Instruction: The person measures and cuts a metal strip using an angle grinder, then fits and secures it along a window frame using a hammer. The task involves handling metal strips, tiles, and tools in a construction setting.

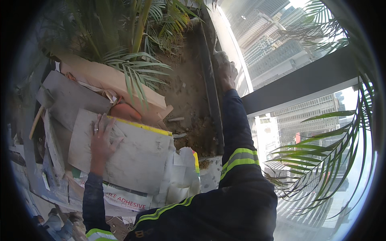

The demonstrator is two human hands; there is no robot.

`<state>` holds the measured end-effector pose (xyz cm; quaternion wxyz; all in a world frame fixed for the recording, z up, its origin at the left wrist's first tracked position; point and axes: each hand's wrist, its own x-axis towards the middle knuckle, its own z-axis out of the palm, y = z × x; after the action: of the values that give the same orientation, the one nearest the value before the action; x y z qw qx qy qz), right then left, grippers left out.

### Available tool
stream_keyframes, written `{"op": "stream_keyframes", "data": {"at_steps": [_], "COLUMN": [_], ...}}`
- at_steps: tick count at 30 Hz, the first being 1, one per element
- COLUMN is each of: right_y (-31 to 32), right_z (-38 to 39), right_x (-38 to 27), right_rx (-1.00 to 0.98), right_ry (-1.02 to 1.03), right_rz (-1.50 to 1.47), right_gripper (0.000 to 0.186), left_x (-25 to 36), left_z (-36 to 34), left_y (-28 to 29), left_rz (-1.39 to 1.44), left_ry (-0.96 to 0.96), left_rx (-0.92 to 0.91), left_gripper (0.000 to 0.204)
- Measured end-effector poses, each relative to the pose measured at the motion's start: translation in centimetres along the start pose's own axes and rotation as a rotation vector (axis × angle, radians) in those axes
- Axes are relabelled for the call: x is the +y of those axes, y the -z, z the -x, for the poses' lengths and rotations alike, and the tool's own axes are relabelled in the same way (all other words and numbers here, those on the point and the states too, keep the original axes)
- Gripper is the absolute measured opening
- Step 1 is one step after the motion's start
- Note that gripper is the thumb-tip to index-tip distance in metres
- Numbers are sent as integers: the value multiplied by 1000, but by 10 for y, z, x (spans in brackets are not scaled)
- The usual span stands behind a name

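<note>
My left hand [103, 140] lies with spread fingers on a flat, dusty grey sheet [136, 154]; a ring shows on one finger. The sheet rests over torn paper bags [183, 168] and other scrap. My right arm reaches far forward along the narrow ledge between the planter's dark edge [210, 80] and the window. There my right hand [226, 69] has its fingers curled. A thin pale piece [216, 45] shows just beyond them, too small to name. Whatever sits inside the fingers is hidden.
Left of the ledge is a soil bed [181, 84] with palm fronds [138, 68] at its far end. A long cardboard piece [120, 82], an orange object [125, 111] and grey boards [72, 94] lie heaped at left. A dark window bar [301, 80] crosses the glass at right.
</note>
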<state>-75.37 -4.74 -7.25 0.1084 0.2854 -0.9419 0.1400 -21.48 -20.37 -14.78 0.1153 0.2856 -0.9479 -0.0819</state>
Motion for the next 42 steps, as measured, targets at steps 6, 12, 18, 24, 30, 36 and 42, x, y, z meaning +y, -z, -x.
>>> {"op": "stream_keyframes", "data": {"at_steps": [6, 12, 18, 24, 30, 36, 42], "right_y": [-28, -22, -10, -3, -9, -3, -18], "right_z": [-37, -60, -31, -47, -38, -57, -59], "right_x": [27, 36, 24, 28, 1, 28, 14], "right_rx": [5, -56, 13, -96, -9, -18, -38], "right_ry": [61, 152, 191, 174, 150, 204, 204], "right_rz": [180, 202, 192, 172, 162, 148, 188], "right_gripper": [45, 37, 35, 33, 31, 32, 33], "left_x": [11, 9, 7, 6, 7, 6, 5], "left_z": [-5, -6, -4, -8, -5, -4, -5], "left_y": [9, 8, 8, 7, 10, 4, 5], "left_rz": [27, 55, 28, 49, 44, 8, 34], "left_ry": [28, 17, 10, 27, 38, -5, 11], "left_rx": [-62, -39, -13, -65, -37, -6, -23], "left_gripper": [81, 81, 80, 81, 82, 81, 83]}}
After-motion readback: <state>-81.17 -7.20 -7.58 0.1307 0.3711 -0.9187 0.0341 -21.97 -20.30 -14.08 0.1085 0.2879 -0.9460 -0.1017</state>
